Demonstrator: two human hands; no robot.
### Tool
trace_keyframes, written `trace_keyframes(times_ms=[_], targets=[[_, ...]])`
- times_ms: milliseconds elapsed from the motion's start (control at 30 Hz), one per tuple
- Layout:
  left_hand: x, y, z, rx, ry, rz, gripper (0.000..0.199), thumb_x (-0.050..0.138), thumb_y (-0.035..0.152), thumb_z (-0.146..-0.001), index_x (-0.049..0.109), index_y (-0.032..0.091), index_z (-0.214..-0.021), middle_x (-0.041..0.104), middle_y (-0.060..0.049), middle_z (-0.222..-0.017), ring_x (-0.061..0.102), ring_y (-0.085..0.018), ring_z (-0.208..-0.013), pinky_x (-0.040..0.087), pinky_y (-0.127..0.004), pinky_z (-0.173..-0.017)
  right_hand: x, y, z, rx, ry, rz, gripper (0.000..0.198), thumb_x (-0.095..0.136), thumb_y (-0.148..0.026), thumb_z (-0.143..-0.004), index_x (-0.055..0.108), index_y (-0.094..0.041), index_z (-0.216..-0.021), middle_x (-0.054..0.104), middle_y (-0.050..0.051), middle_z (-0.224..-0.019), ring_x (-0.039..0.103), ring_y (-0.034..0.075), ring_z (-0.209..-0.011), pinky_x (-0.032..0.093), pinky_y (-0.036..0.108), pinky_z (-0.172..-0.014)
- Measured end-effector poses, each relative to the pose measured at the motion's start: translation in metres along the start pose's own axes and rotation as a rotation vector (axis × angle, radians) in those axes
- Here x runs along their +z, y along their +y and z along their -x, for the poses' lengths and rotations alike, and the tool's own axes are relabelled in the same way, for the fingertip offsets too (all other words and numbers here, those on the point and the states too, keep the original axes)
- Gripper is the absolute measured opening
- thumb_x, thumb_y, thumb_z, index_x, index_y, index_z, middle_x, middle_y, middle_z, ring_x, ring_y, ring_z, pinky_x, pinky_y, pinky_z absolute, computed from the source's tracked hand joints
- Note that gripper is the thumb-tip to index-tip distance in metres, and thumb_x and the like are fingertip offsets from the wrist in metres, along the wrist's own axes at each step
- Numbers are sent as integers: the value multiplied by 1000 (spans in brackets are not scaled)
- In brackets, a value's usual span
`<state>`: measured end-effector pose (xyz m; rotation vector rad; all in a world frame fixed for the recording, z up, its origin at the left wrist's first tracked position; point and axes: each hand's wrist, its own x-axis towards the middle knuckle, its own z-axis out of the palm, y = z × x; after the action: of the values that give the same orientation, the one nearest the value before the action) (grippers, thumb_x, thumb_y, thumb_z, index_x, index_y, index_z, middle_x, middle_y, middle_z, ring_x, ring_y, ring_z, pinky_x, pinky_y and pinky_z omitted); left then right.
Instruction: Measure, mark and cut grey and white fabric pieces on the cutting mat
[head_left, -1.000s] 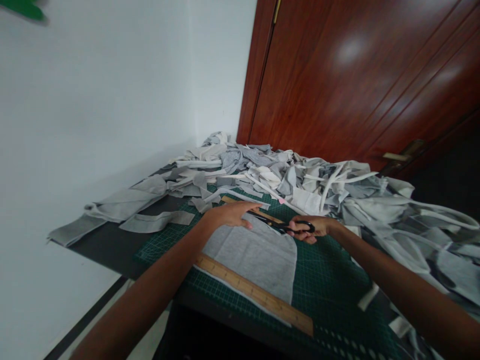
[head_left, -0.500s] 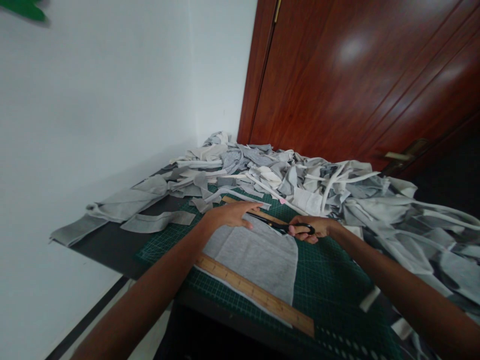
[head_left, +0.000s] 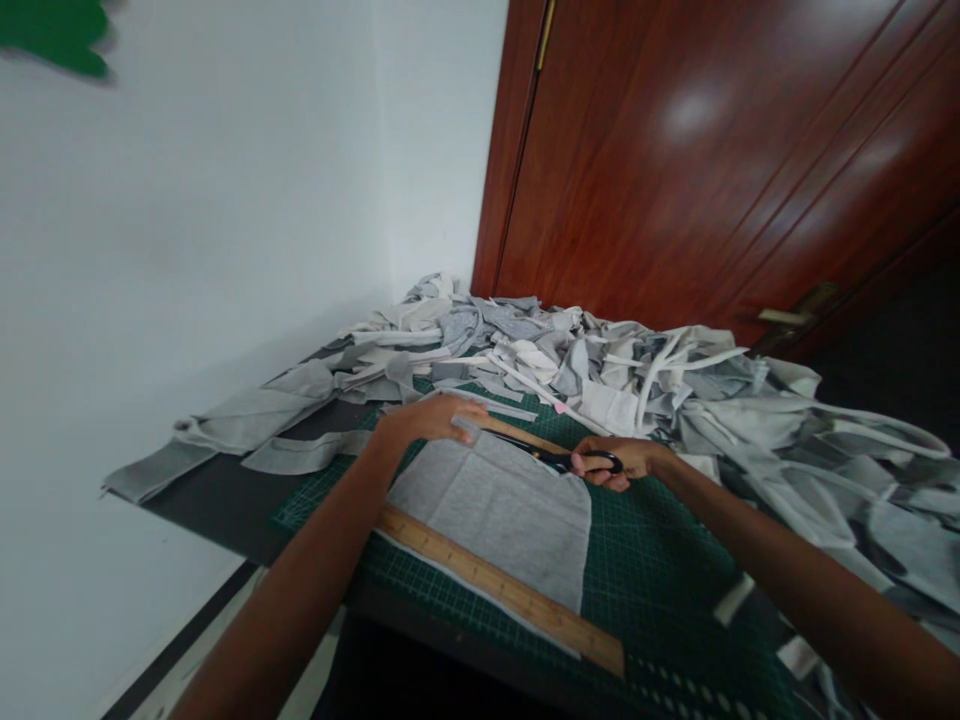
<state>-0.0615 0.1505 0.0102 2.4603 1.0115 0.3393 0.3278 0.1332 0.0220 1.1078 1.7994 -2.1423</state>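
Note:
My right hand (head_left: 619, 462) is closed around the handles of black scissors (head_left: 555, 459). Their blades point left along the far edge of a light grey piece of fabric (head_left: 502, 510). At that edge's far left corner, my left hand (head_left: 439, 417) pinches the fabric between thumb and fingers, lifting it slightly. A wooden ruler (head_left: 510, 590) lies across the near side of the fabric. Just beyond the scissors runs a second wooden strip (head_left: 525, 434), partly hidden by my hands.
A green gridded cutting mat (head_left: 645, 560) lies under the work. Grey and white fabric scraps (head_left: 585, 370) are heaped along the back and right. More grey strips (head_left: 259, 400) lie on the dark table at left. A white wall (head_left: 225, 200) and a wooden door (head_left: 637, 180) stand behind.
My left hand has shifted left along the fabric's far edge, and its corner now shows raised in the fingers. The scissors' blades lie more along the edge; the view has shifted slightly.

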Motion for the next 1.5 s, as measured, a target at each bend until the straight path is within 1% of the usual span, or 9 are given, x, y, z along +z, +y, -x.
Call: trace_keyframes(times_ms=[233,367,500,733,900,1067,1233,1367,1500], targets=[[1,10,-2,-68,-52,-4,67,80,23,-86,58,20,-150,48,-12,-163,53,-31,-145,35,-41,-124,-1,-3,-3,-1,-63,6,70,74,-85,-74,51,-20,-88,40,-13,-52,34,4,-34,34,15,-32],[1,12,-2,-96,-55,-21,67,81,22,-85,59,19,-149,50,-13,-161,53,-32,-145,36,-40,-123,-1,-8,-9,17,-71,14,69,71,-85,-77,50,-20,-89,40,-13,-53,34,4,-33,31,14,-32],[1,10,-2,-56,-39,-27,64,78,21,-86,60,23,-148,51,-11,-161,53,-30,-145,38,-41,-122,-2,-11,-11,7,-92,24,69,70,-85,-78,50,-20,-88,39,-13,-53,37,4,-35,32,15,-34],[0,9,-1,-6,-48,14,62,78,20,-86,63,27,-145,53,-7,-160,56,-27,-143,39,-38,-121,-4,-6,-5,48,-114,-20,68,71,-84,-78,49,-20,-90,40,-13,-56,32,3,-36,30,14,-34],[0,8,-1,-31,-54,18,63,79,21,-86,62,25,-147,51,-8,-161,55,-28,-144,39,-38,-122,-1,-15,-7,57,-147,-22,70,71,-86,-76,49,-20,-88,39,-12,-55,36,4,-37,32,15,-34],[-2,9,0,-35,-57,16,64,79,20,-87,60,23,-148,51,-10,-161,50,-27,-148,35,-37,-125,1,-25,-10,41,-160,-16,71,71,-86,-76,49,-20,-87,39,-12,-54,33,4,-38,32,15,-35],[-3,11,0,-34,-61,37,61,78,20,-87,62,23,-146,53,-10,-160,53,-27,-146,37,-37,-123,-6,-15,-3,89,-150,-19,71,69,-87,-76,48,-21,-88,38,-13,-55,32,4,-37,32,15,-33],[-1,9,-1,-36,-51,36,61,79,20,-86,63,23,-145,53,-10,-160,54,-27,-145,38,-38,-122,-9,-6,4,63,-170,-50,66,69,-83,-81,49,-20,-89,38,-13,-55,28,3,-37,33,15,-35],[1,6,-1,-35,-45,27,63,79,21,-85,62,24,-146,52,-9,-161,54,-28,-144,38,-40,-122,-7,-10,-2,51,-168,-54,68,70,-84,-80,50,-20,-89,38,-13,-54,28,3,-37,30,14,-34]])
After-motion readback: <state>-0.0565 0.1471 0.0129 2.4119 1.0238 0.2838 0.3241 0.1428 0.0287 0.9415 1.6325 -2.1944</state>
